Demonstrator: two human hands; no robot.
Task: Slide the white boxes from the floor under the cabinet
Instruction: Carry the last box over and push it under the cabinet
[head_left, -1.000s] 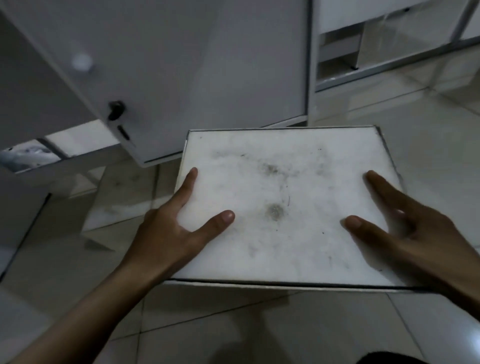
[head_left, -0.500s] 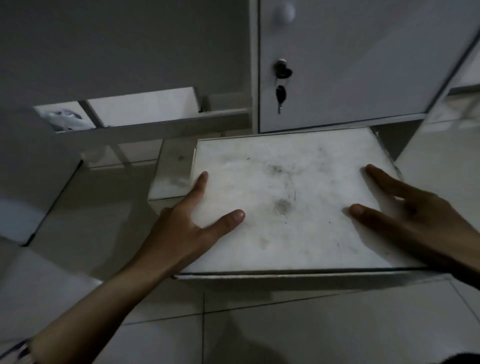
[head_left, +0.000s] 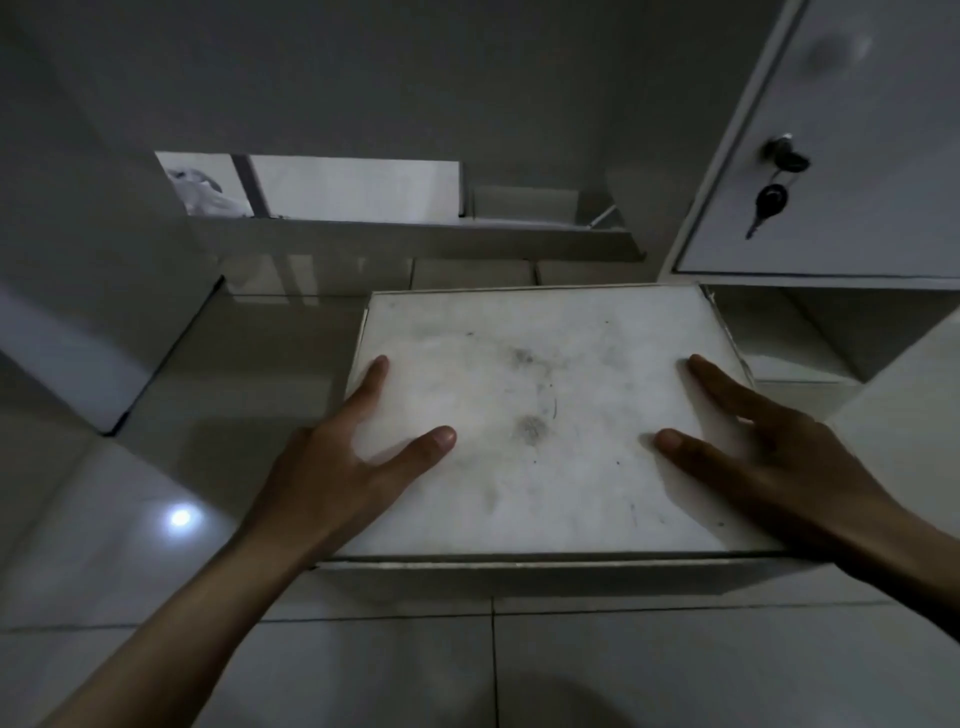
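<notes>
A dusty white box (head_left: 540, 415) fills the middle of the view, just above the tiled floor. My left hand (head_left: 332, 467) holds its left side, thumb and forefinger lying on the lid and the other fingers hidden over the edge. My right hand (head_left: 769, 457) holds the right side the same way. The white cabinet (head_left: 872, 104), with a key hanging in its door lock, stands at the upper right. The open gap under the cabinet (head_left: 810, 322) lies just beyond the box's far right corner.
A low ledge (head_left: 415, 241) runs along the back wall with white boxes (head_left: 353, 187) behind it. A pale flat thing (head_left: 789, 369) lies in the gap under the cabinet. A white panel edge (head_left: 62, 374) juts in at the left. Glossy floor tiles (head_left: 675, 670) lie in front.
The view has swung left, so the cabinet door has shifted from upper left to upper right. Both hands keep the same hold on the box, which now sits by the gap.
</notes>
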